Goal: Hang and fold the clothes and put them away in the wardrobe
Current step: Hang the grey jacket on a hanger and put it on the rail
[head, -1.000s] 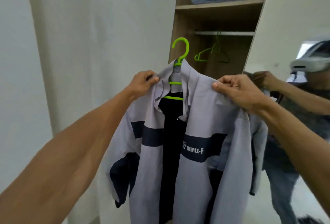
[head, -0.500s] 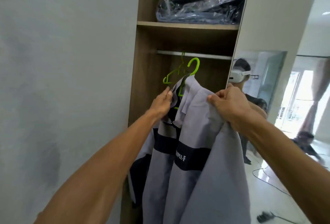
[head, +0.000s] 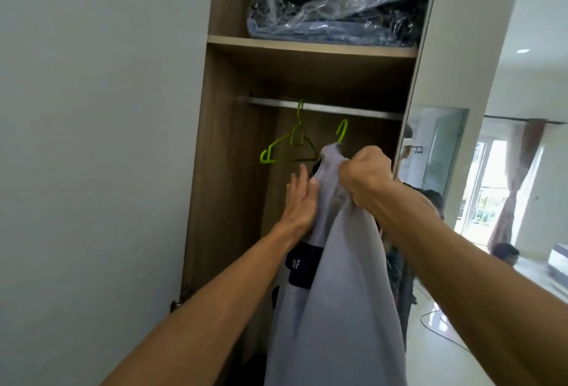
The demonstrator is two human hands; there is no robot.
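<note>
Wood-grain panels frame the open wardrobe (head: 233, 170), whose interior holds a metal rail (head: 325, 106) beneath a shelf (head: 310, 46); the plain wall to its left plays no part in the step. An empty green hanger (head: 287, 147) already hooks over the rail, left of centre, which leaves free rail to its right for the next garment. Below it, the left hand (head: 299, 198) lies flat against the front of the grey jacket (head: 335, 293), fingers extended and close together, gripping nothing; its likely purpose is to steady the cloth and keep the panels from swinging or snagging on the empty hanger. The jacket, grey with dark bands, hangs in front of the opening, not yet inside; it is carried on a second green hanger whose hook (head: 342, 131) rises from the collar just below the rail and apart from it. The right hand (head: 365, 178) is clenched on the bunched shoulder fabric near the collar, bearing the weight and so aiming the hook. Whether it also grips the hanger inside the cloth cannot be told. Above the shelf sits a plastic-wrapped bundle (head: 335, 7). At far right, the open door (head: 461, 47) carries a mirror (head: 436, 152).
</note>
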